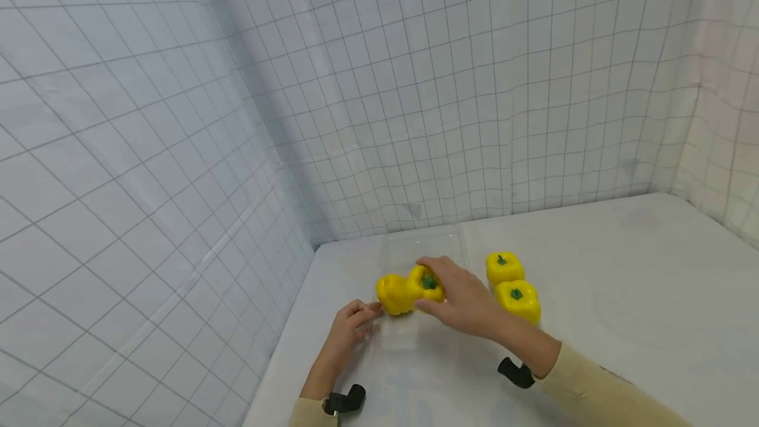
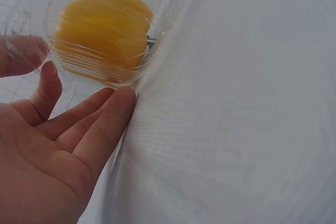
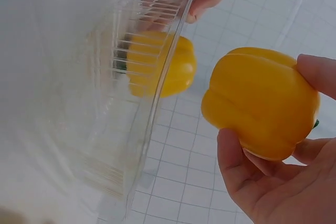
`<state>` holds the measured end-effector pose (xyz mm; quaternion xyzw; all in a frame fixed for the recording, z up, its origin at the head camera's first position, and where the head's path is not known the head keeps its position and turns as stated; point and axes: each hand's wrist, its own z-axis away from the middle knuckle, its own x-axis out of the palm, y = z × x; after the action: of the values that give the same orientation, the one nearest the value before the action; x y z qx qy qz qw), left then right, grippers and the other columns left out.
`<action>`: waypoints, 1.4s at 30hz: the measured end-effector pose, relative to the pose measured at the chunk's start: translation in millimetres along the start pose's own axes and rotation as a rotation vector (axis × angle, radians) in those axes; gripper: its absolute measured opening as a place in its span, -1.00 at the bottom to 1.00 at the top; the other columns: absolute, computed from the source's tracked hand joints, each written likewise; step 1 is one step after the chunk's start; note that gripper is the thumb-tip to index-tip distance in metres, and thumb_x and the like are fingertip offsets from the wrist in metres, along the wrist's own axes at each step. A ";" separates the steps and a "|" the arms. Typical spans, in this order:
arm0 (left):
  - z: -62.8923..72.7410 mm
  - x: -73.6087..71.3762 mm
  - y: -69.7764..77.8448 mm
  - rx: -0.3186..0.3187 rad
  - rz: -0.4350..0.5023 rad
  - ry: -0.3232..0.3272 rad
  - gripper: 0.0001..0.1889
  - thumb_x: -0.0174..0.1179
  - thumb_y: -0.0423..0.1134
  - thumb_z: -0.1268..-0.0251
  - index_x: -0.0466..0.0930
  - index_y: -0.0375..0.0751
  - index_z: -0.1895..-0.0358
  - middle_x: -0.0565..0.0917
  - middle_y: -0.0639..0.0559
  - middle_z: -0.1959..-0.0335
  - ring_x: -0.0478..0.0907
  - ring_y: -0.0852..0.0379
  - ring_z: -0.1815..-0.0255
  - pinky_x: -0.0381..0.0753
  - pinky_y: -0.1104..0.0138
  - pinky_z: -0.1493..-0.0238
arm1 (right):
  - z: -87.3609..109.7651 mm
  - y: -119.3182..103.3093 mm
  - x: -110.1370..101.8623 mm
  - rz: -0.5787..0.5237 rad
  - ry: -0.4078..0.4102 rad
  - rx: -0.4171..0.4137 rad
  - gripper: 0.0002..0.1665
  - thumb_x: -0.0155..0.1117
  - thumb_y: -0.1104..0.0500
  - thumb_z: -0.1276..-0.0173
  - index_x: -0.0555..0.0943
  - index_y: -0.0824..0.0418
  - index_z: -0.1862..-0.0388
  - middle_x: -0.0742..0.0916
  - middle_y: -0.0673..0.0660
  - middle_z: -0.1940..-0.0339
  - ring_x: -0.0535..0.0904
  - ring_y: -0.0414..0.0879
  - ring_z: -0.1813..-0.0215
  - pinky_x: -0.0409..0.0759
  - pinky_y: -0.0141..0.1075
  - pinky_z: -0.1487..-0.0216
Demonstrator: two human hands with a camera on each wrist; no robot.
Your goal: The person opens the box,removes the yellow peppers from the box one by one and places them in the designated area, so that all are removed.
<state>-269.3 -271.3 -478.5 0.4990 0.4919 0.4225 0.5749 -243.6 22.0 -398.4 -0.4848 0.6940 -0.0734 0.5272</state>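
Note:
My right hand (image 1: pixel 465 298) grips a yellow bell pepper (image 1: pixel 420 281) with a green stem, thumb on one side and fingers on the other. The right wrist view has this pepper raised beside the rim of a clear plastic container (image 3: pixel 157 95). A second yellow bell pepper (image 1: pixel 391 295) lies inside the container, at its left end, its underside turned up. With fairly straight fingers, my left hand (image 2: pixel 58 150) touches the container's outer wall low down near the table; its thumb stands apart from the fingers.
Two more yellow bell peppers, a farther one (image 1: pixel 504 269) and a nearer one (image 1: pixel 518 302), stand close together on the white table (image 1: pixel 622 295) to the right of my right hand. White grid-patterned curtains (image 1: pixel 427 97) enclose the table at the back and sides.

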 end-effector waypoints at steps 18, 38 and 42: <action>-0.7 -1.0 2.1 0.010 0.030 0.004 -0.70 0.08 -0.26 -0.50 0.33 -0.52 0.26 0.53 -0.31 -0.30 0.49 -0.21 -0.32 0.60 0.21 -0.10 | -4.0 2.5 -29.1 0.042 0.044 0.001 -0.15 0.47 -0.05 -0.29 0.33 0.04 -0.49 0.55 0.00 -0.30 0.53 -0.15 -0.09 0.57 -0.13 -0.18; 1.3 0.5 4.8 -0.013 0.009 0.009 -0.71 0.08 -0.20 -0.50 0.38 -0.41 0.27 0.51 -0.29 -0.33 0.48 -0.21 -0.33 0.55 0.09 -0.21 | 1.8 22.5 -68.4 -0.016 0.116 0.052 -0.15 0.50 0.10 -0.27 0.34 0.09 -0.48 0.53 0.07 -0.34 0.53 -0.04 -0.08 0.62 -0.05 -0.08; 1.7 0.5 4.6 -0.014 0.007 0.005 -0.70 0.09 -0.18 -0.50 0.39 -0.43 0.26 0.52 -0.28 -0.32 0.48 -0.21 -0.33 0.56 0.09 -0.20 | 3.6 29.6 -76.4 -0.002 0.132 0.062 -0.15 0.50 0.10 -0.27 0.34 0.07 -0.49 0.53 0.07 -0.32 0.52 -0.02 -0.04 0.59 -0.07 -0.03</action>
<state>-267.5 -270.4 -474.0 0.4958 0.4886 0.4291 0.5756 -260.3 96.2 -367.6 -0.4631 0.7240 -0.1272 0.4952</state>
